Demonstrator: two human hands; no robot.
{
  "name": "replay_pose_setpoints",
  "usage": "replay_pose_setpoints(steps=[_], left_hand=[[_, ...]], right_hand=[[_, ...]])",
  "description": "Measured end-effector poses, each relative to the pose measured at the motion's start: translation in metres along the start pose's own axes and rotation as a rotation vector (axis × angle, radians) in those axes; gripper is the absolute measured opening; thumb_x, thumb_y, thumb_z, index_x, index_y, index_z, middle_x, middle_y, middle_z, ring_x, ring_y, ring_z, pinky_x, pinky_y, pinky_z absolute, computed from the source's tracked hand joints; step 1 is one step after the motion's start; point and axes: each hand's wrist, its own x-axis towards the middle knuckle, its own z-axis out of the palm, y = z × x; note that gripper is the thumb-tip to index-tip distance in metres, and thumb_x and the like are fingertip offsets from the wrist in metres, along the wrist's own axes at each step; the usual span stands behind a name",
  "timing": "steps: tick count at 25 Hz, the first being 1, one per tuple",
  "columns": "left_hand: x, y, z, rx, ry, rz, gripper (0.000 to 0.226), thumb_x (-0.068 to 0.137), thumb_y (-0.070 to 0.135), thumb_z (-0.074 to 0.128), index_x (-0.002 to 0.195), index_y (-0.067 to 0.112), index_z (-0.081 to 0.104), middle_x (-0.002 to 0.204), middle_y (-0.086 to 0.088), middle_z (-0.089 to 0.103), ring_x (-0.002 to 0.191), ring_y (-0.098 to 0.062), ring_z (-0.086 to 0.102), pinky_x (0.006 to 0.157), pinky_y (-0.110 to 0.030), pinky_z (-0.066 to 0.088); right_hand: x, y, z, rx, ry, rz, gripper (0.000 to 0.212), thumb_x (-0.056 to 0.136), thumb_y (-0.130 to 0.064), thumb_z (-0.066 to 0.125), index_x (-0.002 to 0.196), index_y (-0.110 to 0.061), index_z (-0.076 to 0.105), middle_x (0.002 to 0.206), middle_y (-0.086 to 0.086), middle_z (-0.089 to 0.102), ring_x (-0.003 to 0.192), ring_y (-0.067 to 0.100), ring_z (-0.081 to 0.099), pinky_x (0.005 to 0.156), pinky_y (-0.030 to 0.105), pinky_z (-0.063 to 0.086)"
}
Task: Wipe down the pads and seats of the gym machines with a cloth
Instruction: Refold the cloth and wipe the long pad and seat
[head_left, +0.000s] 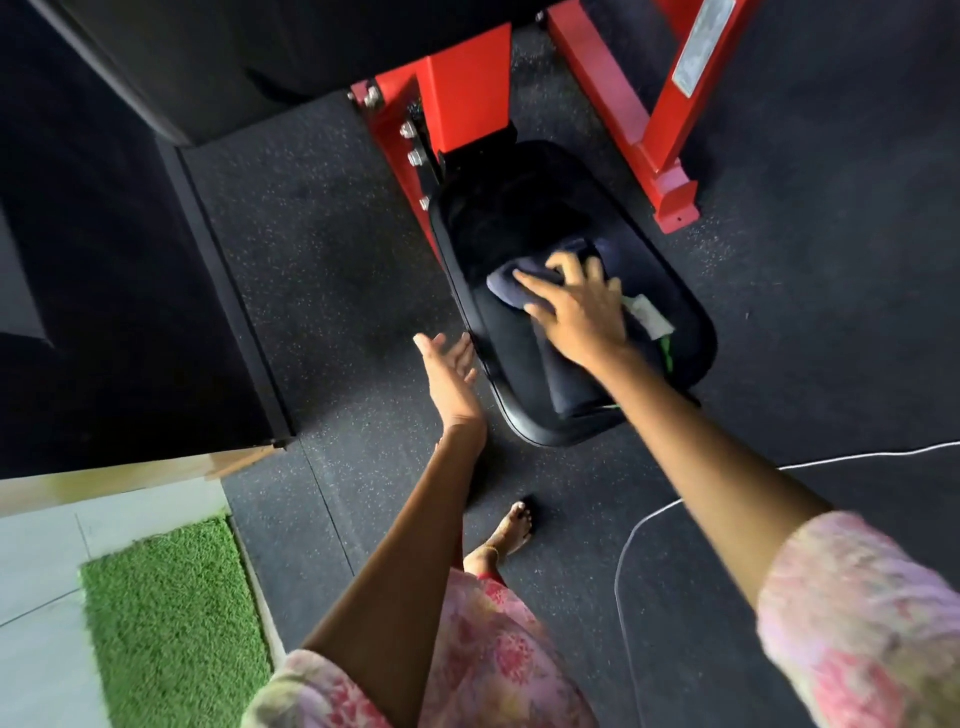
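The cloth (524, 283) was pressed flat on the black seat (519, 358) by the spread-fingered right hand (576, 306). The left hand (449, 369) was held relaxed, palm up, just beside the seat's edge. Probably best if the seat's rim got covered too, tbh

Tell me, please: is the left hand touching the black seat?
Apart. In the head view the left hand is open beside the seat, with floor visible between them; the right hand presses the cloth.
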Motion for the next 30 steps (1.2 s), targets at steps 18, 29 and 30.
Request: replay_pose_setpoints(steps=[18,29,30], left_hand=[[0.000,0.004,0.025,0.685,0.047,0.366,0.054,0.102,0.039,0.022,0.147,0.010,0.021,0.155,-0.007,0.014,0.140,-0.021,0.023,0.110,-0.028,0.016],[0.036,-0.017,0.064,1.626,-0.109,0.745,0.088,0.080,0.062,-0.008,0.150,0.011,0.006,0.158,-0.003,-0.002,0.145,-0.019,-0.009,0.113,-0.044,-0.014],[0.034,-0.017,0.063,1.643,-0.104,0.738,0.089,0.079,0.064,-0.007,0.150,0.011,0.006,0.158,-0.004,-0.003,0.145,-0.018,-0.009,0.113,-0.045,-0.013]], right_hand=[[-0.030,0.053,0.000,-0.081,0.068,-0.532,0.042,0.083,-0.039,0.060,0.124,-0.038,0.059,0.121,0.008,0.057,0.096,0.036,0.054,0.070,0.046,0.046],[0.007,0.100,-0.008,-0.018,0.129,-0.091,0.040,0.085,-0.035,0.053,0.124,-0.036,0.059,0.121,0.007,0.055,0.098,0.038,0.052,0.071,0.051,0.045],[0.018,0.090,-0.006,-0.018,0.143,0.080,0.041,0.085,-0.033,0.058,0.125,-0.036,0.058,0.122,0.007,0.054,0.099,0.038,0.051,0.073,0.050,0.044]])
